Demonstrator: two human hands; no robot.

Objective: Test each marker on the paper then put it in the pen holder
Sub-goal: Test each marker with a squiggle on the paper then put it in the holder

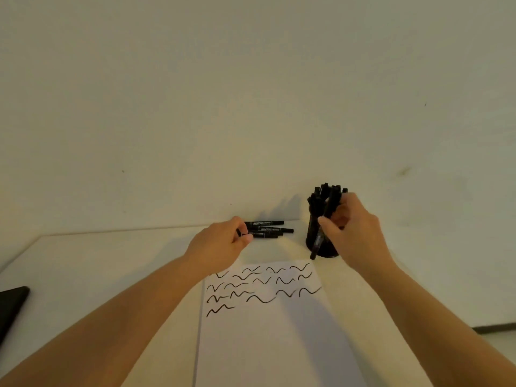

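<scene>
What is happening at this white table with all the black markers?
A person is testing markers. The right hand holds one black marker slanted beside the black pen holder, which is already crowded with markers. The left hand grips one of the few loose black markers lying by the wall. The white paper sheet carries several rows of black squiggles.

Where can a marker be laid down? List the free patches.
Free: paper below the squiggles; table left of the left hand. Crowded: the far edge, where loose markers lie beside the holder and the right hand.
</scene>
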